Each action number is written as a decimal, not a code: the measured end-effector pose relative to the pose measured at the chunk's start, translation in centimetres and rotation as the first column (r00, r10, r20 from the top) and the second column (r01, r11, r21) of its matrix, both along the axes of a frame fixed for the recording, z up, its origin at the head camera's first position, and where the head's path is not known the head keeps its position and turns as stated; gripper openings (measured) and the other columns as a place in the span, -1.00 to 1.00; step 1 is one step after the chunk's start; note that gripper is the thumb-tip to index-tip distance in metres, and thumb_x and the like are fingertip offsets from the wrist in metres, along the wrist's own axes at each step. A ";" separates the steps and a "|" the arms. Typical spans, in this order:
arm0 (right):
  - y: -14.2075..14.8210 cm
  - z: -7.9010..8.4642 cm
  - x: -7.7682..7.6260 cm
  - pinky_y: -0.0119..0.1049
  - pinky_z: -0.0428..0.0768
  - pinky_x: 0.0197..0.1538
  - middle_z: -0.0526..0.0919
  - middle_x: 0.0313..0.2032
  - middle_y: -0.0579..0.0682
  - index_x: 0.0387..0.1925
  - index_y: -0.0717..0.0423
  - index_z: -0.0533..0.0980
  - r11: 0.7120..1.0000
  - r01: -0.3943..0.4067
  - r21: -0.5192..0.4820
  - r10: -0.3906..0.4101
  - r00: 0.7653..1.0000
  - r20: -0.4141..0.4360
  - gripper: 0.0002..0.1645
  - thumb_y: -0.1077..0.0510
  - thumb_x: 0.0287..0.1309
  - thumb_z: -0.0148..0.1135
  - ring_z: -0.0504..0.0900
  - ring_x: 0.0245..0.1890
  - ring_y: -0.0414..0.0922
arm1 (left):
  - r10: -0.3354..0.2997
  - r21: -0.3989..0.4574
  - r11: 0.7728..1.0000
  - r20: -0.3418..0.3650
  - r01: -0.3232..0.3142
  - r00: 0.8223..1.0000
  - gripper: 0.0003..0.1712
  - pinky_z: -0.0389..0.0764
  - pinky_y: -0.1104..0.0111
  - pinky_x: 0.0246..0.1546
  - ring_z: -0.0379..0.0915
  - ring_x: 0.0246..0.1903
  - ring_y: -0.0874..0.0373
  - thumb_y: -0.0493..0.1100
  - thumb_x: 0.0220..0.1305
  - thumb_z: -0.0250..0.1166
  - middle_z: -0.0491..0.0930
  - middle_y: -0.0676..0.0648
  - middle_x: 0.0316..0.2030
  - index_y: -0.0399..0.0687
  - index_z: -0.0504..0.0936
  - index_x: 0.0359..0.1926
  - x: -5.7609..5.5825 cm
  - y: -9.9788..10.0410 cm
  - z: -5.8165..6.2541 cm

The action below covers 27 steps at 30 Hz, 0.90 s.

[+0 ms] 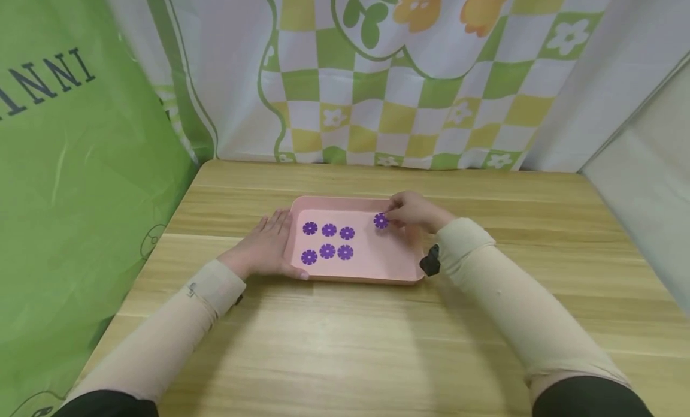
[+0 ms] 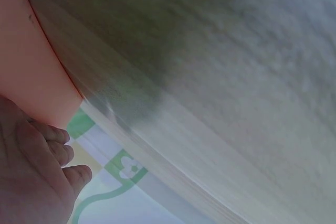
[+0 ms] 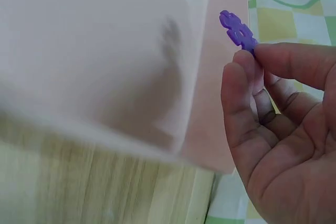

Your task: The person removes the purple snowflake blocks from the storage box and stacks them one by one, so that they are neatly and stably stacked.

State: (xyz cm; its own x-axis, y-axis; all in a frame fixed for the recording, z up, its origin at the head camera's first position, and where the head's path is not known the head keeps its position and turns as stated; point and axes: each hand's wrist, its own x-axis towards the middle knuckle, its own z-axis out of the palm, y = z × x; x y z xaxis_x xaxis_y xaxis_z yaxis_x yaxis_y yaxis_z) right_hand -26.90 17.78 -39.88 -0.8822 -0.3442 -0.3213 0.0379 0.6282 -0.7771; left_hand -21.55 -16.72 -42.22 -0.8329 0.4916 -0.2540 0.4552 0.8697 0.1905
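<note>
A pink tray lies on the wooden table, with several purple notched discs in two rows on its left half. My right hand pinches one more purple notched disc between thumb and fingers, over the tray's back right part. In the right wrist view this disc is held by its edge, and its shadow falls on the tray floor. My left hand rests against the tray's left side, fingers straight and thumb along the front rim. The left wrist view shows the left hand beside the tray's outer wall.
The wooden table reaches around the tray on all sides. A checked, flowered curtain hangs behind its back edge. Green sheeting hangs at the left, pale cloth at the right.
</note>
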 end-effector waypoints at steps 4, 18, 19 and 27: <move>0.7 0.0 -0.1 -0.14 0.70 -0.01 0.65 -0.25 0.12 -0.12 0.43 0.54 0.999 0.018 -0.033 -0.017 1.000 0.017 -0.84 0.34 0.41 0.17 0.62 -0.25 -0.07 | 0.006 -0.010 1.000 0.014 -0.006 1.000 0.74 -0.31 -0.07 0.55 -0.46 0.59 -0.27 0.70 -0.11 0.33 -0.34 -0.41 0.59 -0.47 -0.30 0.58 -0.1 0.0 -0.3; 5.1 0.3 0.2 -0.22 0.68 0.07 0.60 -0.17 0.09 0.04 0.53 0.44 0.979 0.049 -0.200 -0.040 0.998 0.049 -0.74 0.35 0.49 0.06 0.63 -0.15 -0.09 | 0.005 0.010 1.000 0.008 -0.005 1.000 0.71 -0.30 -0.09 0.54 -0.43 0.58 -0.29 0.65 -0.08 0.38 -0.30 -0.43 0.59 -0.50 -0.27 0.57 0.0 0.1 -0.3; 5.5 0.4 0.3 -0.25 0.69 0.05 0.59 -0.17 0.09 0.04 0.54 0.43 0.977 0.055 -0.205 -0.046 0.998 0.047 -0.74 0.35 0.49 0.05 0.63 -0.16 -0.10 | 0.006 0.009 1.000 0.008 -0.006 1.000 0.72 -0.30 -0.08 0.54 -0.43 0.58 -0.29 0.65 -0.09 0.38 -0.30 -0.43 0.59 -0.50 -0.27 0.57 0.0 0.1 -0.3; 8.9 0.0 0.3 -0.37 0.69 -0.01 0.58 -0.10 0.10 0.12 0.57 0.37 0.976 0.109 -0.191 -0.101 0.994 0.047 -0.69 0.36 0.51 0.02 0.62 -0.19 -0.21 | 0.008 0.027 1.000 0.009 -0.009 1.000 0.73 -0.30 -0.09 0.54 -0.43 0.58 -0.29 0.66 -0.10 0.38 -0.31 -0.42 0.59 -0.49 -0.28 0.58 -0.1 -0.1 -0.4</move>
State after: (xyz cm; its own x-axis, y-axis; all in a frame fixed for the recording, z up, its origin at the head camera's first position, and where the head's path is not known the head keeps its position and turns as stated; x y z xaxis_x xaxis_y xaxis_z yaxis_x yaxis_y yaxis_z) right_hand -26.63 26.68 -39.91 -0.9055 -0.3089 -0.2910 0.1266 0.4579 -0.8800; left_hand -21.66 -16.82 -42.62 -0.8349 0.4913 -0.2479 0.4460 0.8680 0.2182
